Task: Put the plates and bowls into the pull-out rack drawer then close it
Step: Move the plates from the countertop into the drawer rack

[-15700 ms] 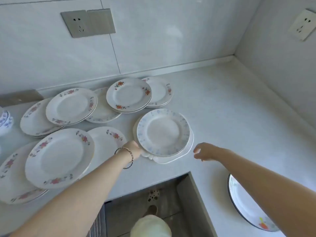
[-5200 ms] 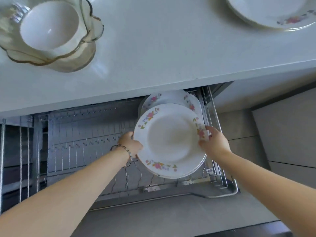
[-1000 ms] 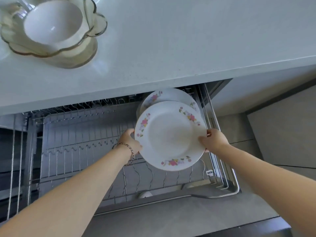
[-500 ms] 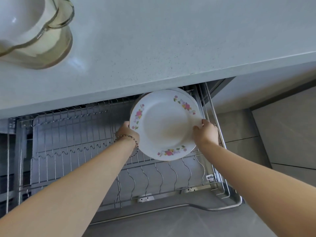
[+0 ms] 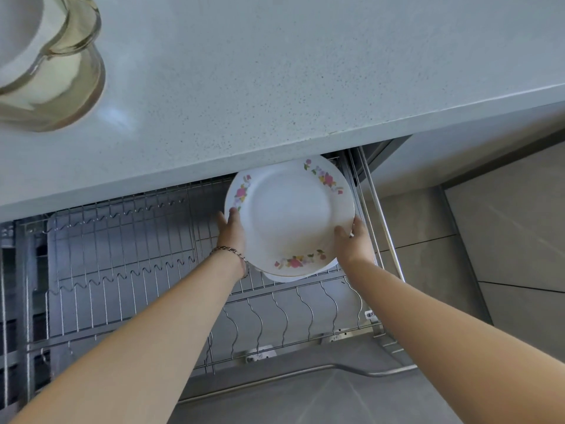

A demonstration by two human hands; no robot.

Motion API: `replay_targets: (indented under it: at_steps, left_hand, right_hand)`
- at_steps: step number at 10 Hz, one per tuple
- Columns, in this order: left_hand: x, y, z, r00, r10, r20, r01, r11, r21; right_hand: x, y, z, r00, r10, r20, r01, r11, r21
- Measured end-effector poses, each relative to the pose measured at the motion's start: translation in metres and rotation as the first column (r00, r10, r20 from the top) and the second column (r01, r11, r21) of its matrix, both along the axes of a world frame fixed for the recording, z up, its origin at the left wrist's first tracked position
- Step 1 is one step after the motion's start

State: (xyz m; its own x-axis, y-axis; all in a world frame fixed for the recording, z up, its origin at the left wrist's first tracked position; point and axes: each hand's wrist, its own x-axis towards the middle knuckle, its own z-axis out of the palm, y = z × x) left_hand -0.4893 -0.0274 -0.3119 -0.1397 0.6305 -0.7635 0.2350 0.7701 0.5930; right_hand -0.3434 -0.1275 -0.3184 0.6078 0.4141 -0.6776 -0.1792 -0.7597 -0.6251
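Left grip (image 5: 231,230) and right grip (image 5: 352,242) clasp a floral plate (image 5: 290,214) over the rack drawer (image 5: 122,270) beneath speckled countertop (image 5: 275,87).

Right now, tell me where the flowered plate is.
In the head view the flowered plate is right of centre, held at its rim by the left hand and right hand, at the right end of the rack drawer under the counter.

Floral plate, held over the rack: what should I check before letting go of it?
1. Grip of left hand on floral plate, left rim: ok.
2. Grip of right hand on its right rim: ok.
3. The pull-out rack drawer open: ok.
4. Free wire slots in front: ok.
5. Plate seated between wires: cannot tell.
6. Clear of second plate behind it: cannot tell.
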Motion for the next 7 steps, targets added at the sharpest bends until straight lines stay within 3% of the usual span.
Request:
replay_targets:
  at_steps: [2,3,4,5,6,7]
  left_hand:
    - [0.001,-0.002,-0.007,0.991,0.088,0.101,-0.083,0.995,-0.052]
    - [-0.005,0.000,0.008,0.999,0.040,0.028,-0.037,0.992,-0.118]
    - [-0.012,-0.002,0.034,0.969,-0.105,-0.223,0.074,0.986,-0.147]
    - [-0.012,-0.011,0.077,0.893,-0.366,-0.260,0.309,0.921,-0.237]
    - [0.008,-0.007,0.135,0.623,-0.726,-0.291,0.676,0.687,-0.266]
    - [0.041,-0.012,0.191,0.446,-0.837,-0.317,0.822,0.523,-0.224]
  right_hand:
    - [-0.004,-0.004,0.000,1.000,-0.013,0.017,0.013,1.000,0.008]
    - [-0.001,-0.001,0.013,0.998,0.067,0.002,-0.066,0.995,-0.073]
    - [0.003,0.003,0.043,0.952,0.304,-0.031,-0.299,0.906,-0.299]
    - [0.013,0.000,0.084,0.870,0.473,-0.142,-0.490,0.788,-0.373]
    - [0.033,-0.004,0.136,0.763,0.621,-0.179,-0.641,0.692,-0.333]
    - [0.068,-0.004,0.196,0.684,0.726,-0.075,-0.707,0.634,-0.312]
